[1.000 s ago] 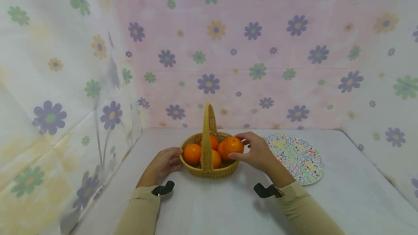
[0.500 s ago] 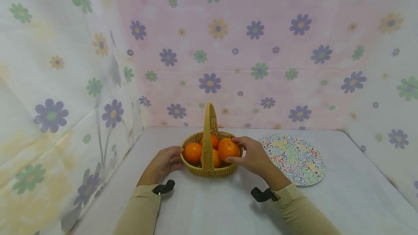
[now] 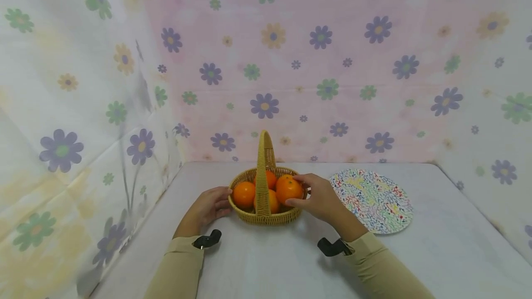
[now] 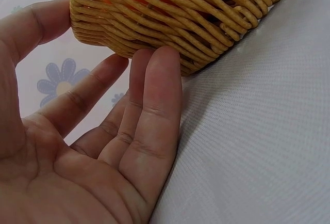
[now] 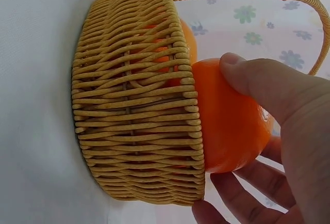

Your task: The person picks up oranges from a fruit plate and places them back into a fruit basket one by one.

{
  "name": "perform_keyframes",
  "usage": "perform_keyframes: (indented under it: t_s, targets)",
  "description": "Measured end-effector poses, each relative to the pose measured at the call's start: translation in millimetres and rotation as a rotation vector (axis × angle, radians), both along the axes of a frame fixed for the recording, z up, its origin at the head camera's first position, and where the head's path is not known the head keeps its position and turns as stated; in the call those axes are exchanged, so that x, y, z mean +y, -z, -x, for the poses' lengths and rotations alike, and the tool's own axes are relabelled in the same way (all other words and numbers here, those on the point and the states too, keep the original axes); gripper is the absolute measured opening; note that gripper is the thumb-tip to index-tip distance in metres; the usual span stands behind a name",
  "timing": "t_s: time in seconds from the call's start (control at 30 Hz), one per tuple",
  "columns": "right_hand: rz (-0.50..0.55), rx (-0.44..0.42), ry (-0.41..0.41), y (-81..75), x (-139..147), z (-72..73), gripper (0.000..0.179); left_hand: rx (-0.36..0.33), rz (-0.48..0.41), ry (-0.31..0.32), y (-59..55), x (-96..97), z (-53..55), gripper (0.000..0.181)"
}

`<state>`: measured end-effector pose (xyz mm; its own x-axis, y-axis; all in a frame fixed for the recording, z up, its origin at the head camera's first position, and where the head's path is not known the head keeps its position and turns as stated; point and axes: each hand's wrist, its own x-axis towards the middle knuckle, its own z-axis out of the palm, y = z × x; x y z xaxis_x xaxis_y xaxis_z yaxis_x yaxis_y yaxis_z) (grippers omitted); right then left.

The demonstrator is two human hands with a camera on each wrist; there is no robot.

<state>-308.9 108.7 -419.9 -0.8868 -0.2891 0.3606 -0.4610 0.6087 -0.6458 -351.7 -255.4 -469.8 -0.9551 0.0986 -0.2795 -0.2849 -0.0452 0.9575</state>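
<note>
A yellow wicker basket [image 3: 266, 219] with a tall arched handle holds several oranges, among them one at its left end [image 3: 244, 194]. At the right end, my right hand [image 3: 322, 200] holds an orange [image 3: 289, 189] with the thumb on its near side and the fingers round its far side. In the right wrist view this orange [image 5: 232, 121] bulges above the rim, overlapping another behind it. My left hand [image 3: 211, 206] touches the basket's left end. The left wrist view shows its fairly straight fingers [image 4: 162, 95] against the woven wall [image 4: 170, 22].
A round, flat mat or board [image 3: 374, 202] with multicoloured speckles lies on the white table [image 3: 266, 262], right of the basket. Flower-patterned cloth [image 3: 299, 82] hangs at the back and both sides. Black wrist mounts [image 3: 208, 240] sit at both cuffs.
The right hand has brought its orange slightly left and down, deeper into the basket's right end. The left hand has stayed at the basket's left end.
</note>
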Motion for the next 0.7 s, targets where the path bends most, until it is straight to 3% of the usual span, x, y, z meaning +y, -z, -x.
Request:
perform_keyframes:
  t_s: [0.3,0.7]
  targets:
    - [-0.013,-0.078,0.032,-2.8,-1.6,-5.1,0.07,-0.006,0.001,0.01,-0.9,0.1,-1.9,0.032]
    - [-0.021,-0.08,0.002,-9.8,3.4,-5.6,0.072,-0.008,0.027,-0.015,0.8,1.6,0.5,0.04]
